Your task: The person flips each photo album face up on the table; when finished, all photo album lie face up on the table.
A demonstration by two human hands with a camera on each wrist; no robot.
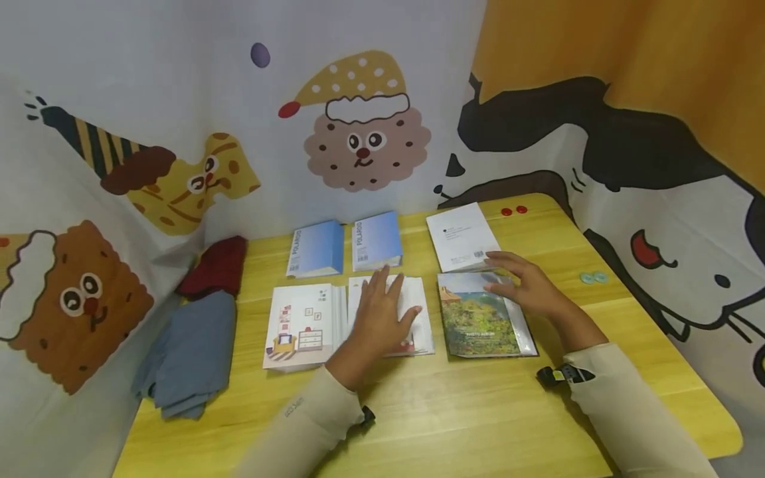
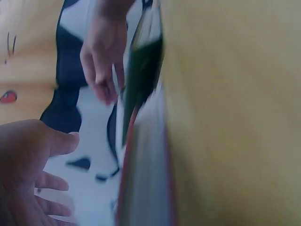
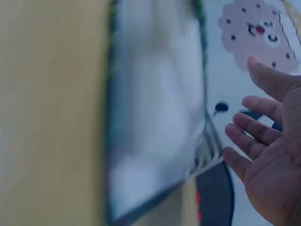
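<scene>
My left hand (image 1: pixel 382 313) lies flat with spread fingers on a white photo album (image 1: pixel 412 318) in the middle of the yellow table (image 1: pixel 454 418). My right hand (image 1: pixel 522 285) hovers open over the top of an album with a green landscape cover (image 1: pixel 481 318) to the right. In the left wrist view my left hand (image 2: pixel 28 174) shows open at the lower left, with the right hand (image 2: pixel 104 52) beyond. In the blurred right wrist view my right hand (image 3: pixel 268 141) is open beside a glossy album (image 3: pixel 155 113).
Another white album with a furniture drawing (image 1: pixel 299 325) lies at the left. Two blue albums (image 1: pixel 317 249) (image 1: pixel 376 240) and a white booklet (image 1: pixel 461 236) lie behind. Red and blue cloths (image 1: pixel 197 345) sit at the table's left edge. Cartoon curtains surround the table.
</scene>
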